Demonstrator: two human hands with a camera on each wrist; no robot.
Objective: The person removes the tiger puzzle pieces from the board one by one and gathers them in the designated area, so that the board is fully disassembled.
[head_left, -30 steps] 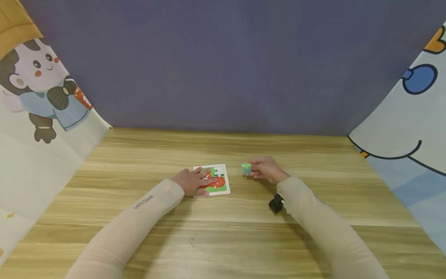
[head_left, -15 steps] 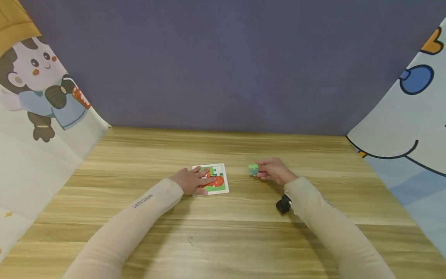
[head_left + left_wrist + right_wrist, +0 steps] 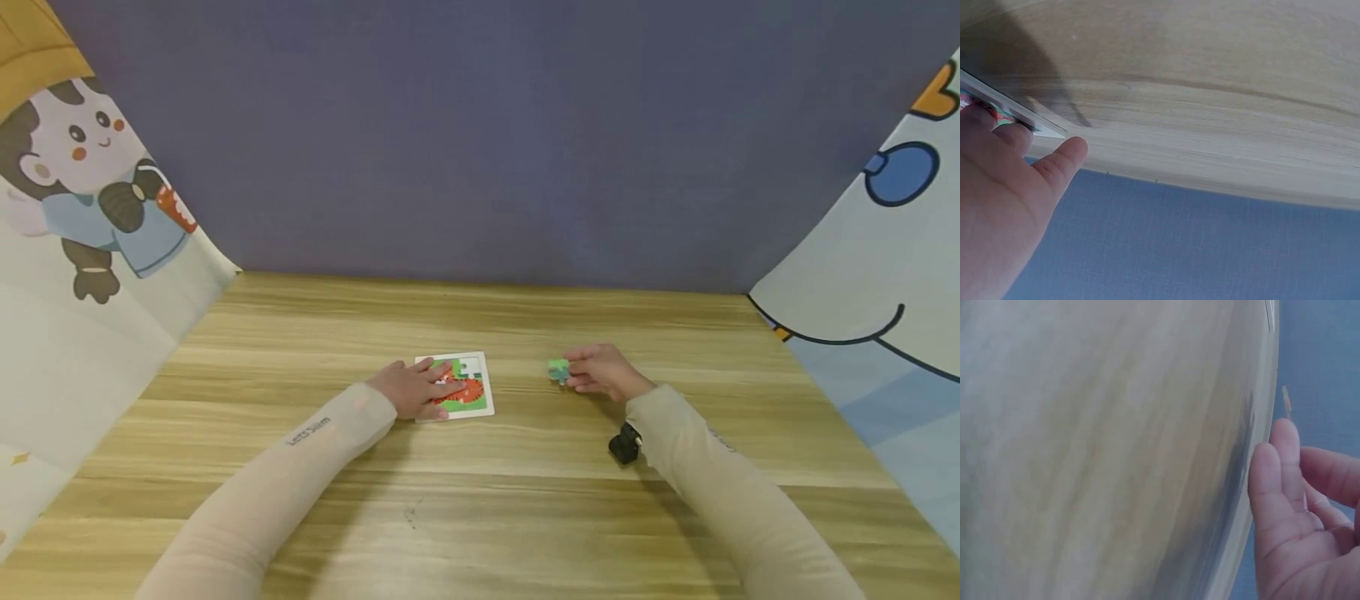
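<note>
A square puzzle board with a white frame [image 3: 490,392] lies on the table, showing an orange striped animal on green and a white gap at its upper right. My left hand [image 3: 408,390] rests on its left part with fingers spread; in the left wrist view the hand [image 3: 1007,181] touches the board's frame [image 3: 1047,126]. To the right of the board, my right hand [image 3: 607,371] pinches a green and teal puzzle piece [image 3: 558,371] by its right side. The right wrist view shows the piece edge-on [image 3: 1286,399] beyond the fingertips of the hand [image 3: 1310,519].
The wooden table [image 3: 465,500] reaches back to a dark blue-grey wall panel [image 3: 480,142]. Printed cartoon panels stand at the left [image 3: 45,333] and right [image 3: 847,275]. A small black device [image 3: 624,445] is at my right wrist.
My right hand has moved to the right with the puzzle piece, farther from the board. The left hand stays on the board.
</note>
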